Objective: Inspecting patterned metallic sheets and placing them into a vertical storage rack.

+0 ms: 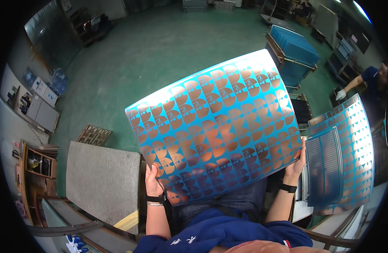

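Observation:
A large, thin, blue printed metal-looking sheet [219, 137] spans the space before me, tilted with its right side farther away. Rows of coppery rounded shapes cover it, and its far edge gleams white. My left hand [153, 182] is closed on its near left edge, thumb on the upper face. At the right edge my right hand [298, 163] grips the sheet, its fingers partly hidden behind it. Both wrists wear black bands. Just right of my right hand lies a similar sheet [359, 143], partly covered by a dark ribbed panel [326, 164].
A grey flat-topped board [102, 181] stands at the left, with a wooden pallet [94, 135] beyond it. Blue sheets fill a rack [293, 48] at the far right. A co-worker's gloved hand [340, 94] is near the second sheet. Green floor [131, 55] stretches ahead.

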{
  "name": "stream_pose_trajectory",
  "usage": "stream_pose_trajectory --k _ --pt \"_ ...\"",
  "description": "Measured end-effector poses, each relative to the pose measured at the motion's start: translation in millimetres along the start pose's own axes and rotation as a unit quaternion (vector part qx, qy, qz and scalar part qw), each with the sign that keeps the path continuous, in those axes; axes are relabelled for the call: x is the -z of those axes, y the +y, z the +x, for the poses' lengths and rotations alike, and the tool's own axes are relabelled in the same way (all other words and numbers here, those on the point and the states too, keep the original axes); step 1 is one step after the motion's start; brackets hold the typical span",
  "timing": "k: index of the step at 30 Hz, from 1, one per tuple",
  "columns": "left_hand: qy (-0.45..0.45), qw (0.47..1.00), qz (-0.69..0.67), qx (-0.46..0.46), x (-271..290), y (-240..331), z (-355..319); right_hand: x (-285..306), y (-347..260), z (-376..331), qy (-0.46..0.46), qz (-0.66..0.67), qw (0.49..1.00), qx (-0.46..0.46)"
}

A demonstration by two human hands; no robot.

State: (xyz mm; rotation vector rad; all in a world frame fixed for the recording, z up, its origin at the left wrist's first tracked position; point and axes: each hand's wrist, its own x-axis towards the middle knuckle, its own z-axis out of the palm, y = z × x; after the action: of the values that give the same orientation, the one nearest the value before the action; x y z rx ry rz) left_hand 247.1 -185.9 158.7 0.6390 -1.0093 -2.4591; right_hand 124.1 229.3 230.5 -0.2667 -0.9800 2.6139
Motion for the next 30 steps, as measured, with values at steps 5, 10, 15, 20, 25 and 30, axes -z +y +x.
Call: stream_pose_trajectory --k 5,10,15,20,25,30 --pt "-0.035 0.999 0.013 -0.010 30 16 11 39 -19 16 -0.048 -0.097 0.994 -0.035" --pt "-0.046 0.992 0.104 -0.047 31 43 13 28 -45 27 -0.160 -0.340 0.915 -0.145" --pt "-0.019 0.987 0.146 -0.070 32 47 12 21 -23 44 -0.178 -0.379 0.899 -0.129" --pt "-0.028 0.987 0.146 -0.065 23 52 8 20 -8 48 -0.193 -0.374 0.905 -0.070" --pt "-0.102 0.975 0.133 -0.143 13 63 10 23 -13 56 -0.165 -0.314 0.935 0.020" --pt "-0.232 0.882 0.190 -0.364 15 54 40 -1 -2 61 -0.023 -0.073 0.996 0.049"
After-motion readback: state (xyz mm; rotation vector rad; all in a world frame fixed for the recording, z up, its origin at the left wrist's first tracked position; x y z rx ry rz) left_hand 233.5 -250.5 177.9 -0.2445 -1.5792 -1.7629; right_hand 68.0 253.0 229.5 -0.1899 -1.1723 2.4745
